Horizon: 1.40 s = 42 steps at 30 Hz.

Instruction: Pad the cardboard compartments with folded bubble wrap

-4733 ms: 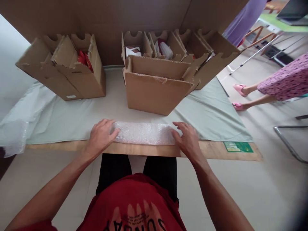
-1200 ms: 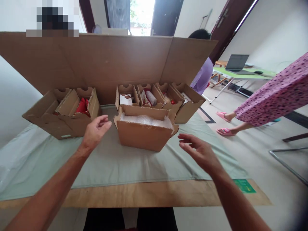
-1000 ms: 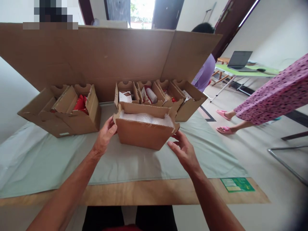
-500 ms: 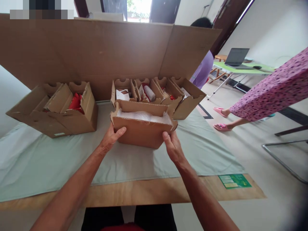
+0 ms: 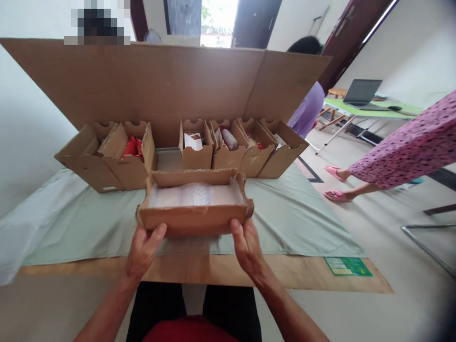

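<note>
Between my two hands is an open cardboard box (image 5: 192, 221), held near the front of the table and tipped so its inside faces me. A bundle in bubble wrap (image 5: 195, 194) fills it. My left hand (image 5: 144, 247) is closed on the box's left end, thumb against the front wall. At the right end my right hand (image 5: 247, 242) grips it the same way. The other fingers are largely hidden behind the cardboard. Beyond it, a gap separates the box with red packets (image 5: 130, 164) from the box with a white carton (image 5: 196, 159).
A tall cardboard panel (image 5: 171, 85) stands behind the boxes. More boxes with wrapped goods (image 5: 228, 159) line the right side. Pale green cloth (image 5: 285, 228) covers the wooden tabletop (image 5: 285, 273). A person in pink patterned clothing (image 5: 409, 147) stands at right, near a laptop (image 5: 363, 92).
Both hands have brought the box towards me and slightly left, away from the row. It is tipped more, so more of the bubble wrap shows. The camera view has shifted.
</note>
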{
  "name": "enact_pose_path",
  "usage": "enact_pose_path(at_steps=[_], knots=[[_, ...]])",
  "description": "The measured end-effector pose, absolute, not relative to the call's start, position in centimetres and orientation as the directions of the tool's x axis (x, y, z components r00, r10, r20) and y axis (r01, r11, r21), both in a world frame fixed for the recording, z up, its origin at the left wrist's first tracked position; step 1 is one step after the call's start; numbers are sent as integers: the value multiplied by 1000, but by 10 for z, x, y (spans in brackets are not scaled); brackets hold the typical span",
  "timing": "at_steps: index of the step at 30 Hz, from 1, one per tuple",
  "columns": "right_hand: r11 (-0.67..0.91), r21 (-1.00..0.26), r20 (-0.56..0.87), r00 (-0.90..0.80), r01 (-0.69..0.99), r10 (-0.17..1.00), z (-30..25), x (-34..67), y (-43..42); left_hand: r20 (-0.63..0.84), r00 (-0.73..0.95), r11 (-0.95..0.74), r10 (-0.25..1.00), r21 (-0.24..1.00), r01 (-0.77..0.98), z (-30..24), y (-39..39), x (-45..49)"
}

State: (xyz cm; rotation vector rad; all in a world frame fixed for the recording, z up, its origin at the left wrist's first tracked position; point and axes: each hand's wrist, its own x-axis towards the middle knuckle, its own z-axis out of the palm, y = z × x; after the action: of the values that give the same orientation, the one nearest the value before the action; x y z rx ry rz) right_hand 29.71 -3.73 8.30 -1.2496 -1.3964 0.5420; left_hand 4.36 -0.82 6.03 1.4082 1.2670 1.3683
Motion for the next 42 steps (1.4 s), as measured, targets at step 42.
enact_pose_path(at_steps=[42], knots=[[407,-884,386,-133,228,913,93,228,83,301,-296,-253,906,949,190,65,-72,23]])
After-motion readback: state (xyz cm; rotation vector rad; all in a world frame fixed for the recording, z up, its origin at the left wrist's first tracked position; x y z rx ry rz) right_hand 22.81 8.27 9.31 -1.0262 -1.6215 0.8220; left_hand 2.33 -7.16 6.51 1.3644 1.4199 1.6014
